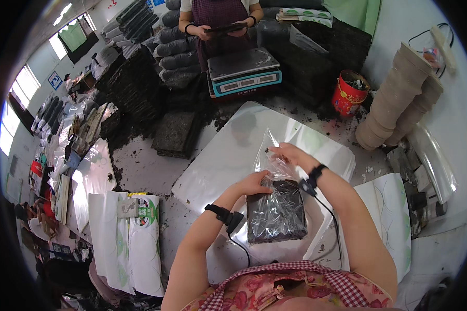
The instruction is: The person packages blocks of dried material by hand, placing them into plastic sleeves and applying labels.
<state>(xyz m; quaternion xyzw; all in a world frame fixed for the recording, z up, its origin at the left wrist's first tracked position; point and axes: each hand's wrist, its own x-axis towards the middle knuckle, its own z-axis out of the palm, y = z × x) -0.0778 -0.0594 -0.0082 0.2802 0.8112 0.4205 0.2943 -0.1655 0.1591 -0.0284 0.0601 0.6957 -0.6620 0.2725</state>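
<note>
A square stack of dark dried sheets, seemingly seaweed (276,217), lies before me inside a clear plastic bag (270,155). At the stack's upper left corner my left hand (257,183) presses on the bag, thumb and fingers on the film. My right hand (286,154) grips the gathered film above the stack, its fingertips partly behind the crinkled plastic. Clear plastic sheets (225,147) lie under and beyond both hands. Each wrist wears a black strap with a cable.
A digital scale (244,70) stands ahead, a person in an apron (222,15) behind it holding a dark sheet. Dark stacks (175,134) lie left, printed bags (144,241) lower left. At right stand a red bucket (348,97) and tall beige stacked pieces (393,93).
</note>
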